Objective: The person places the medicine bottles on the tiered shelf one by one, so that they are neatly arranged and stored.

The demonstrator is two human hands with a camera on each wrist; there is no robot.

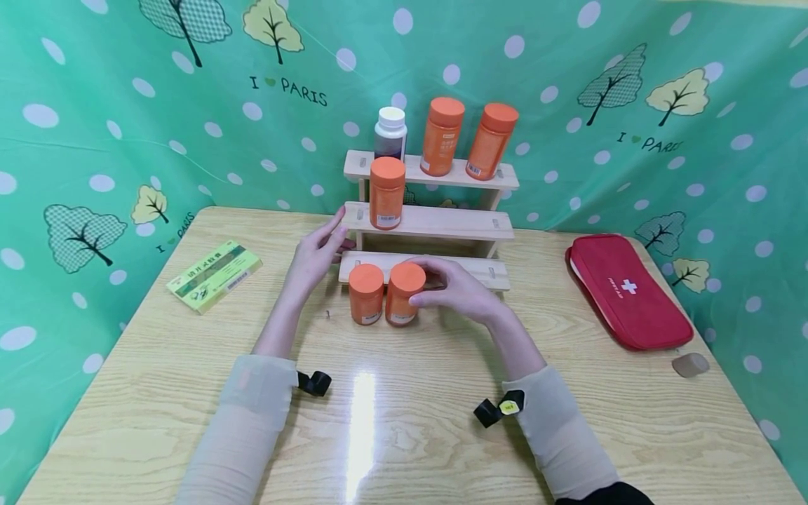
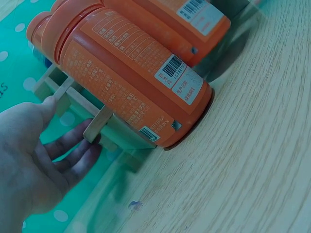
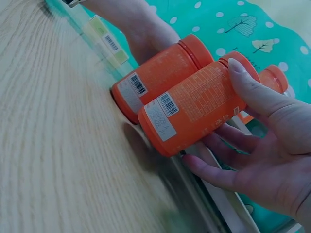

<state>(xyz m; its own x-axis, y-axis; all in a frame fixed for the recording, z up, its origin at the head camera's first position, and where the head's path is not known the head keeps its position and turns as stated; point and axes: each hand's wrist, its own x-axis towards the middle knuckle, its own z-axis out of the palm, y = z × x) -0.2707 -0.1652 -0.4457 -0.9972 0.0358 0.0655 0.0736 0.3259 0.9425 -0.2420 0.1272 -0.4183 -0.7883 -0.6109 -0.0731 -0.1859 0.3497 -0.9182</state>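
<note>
My right hand [image 1: 457, 287] holds an orange bottle [image 1: 404, 298] between thumb and fingers, the thumb up near its cap and the fingers behind it. Directly left of it, a matching orange bottle [image 1: 366, 298] stands upright on the table in front of the lowest shelf. At the left end of a three-tier wooden rack [image 1: 442, 221], my left hand [image 1: 315, 256] grips the side, with the fingers [image 2: 77, 155] curled at a shelf end. Another orange bottle [image 1: 386, 196] is on the middle tier. Up top are a white-capped bottle [image 1: 390, 133] and two orange bottles [image 1: 442, 137].
A green and yellow box [image 1: 214, 275] lies on the table at the left. To the right is a red first aid pouch [image 1: 631, 291], with a small greyish cylinder [image 1: 690, 365] near its front corner. A green patterned cloth [image 1: 278, 133] hangs behind the rack.
</note>
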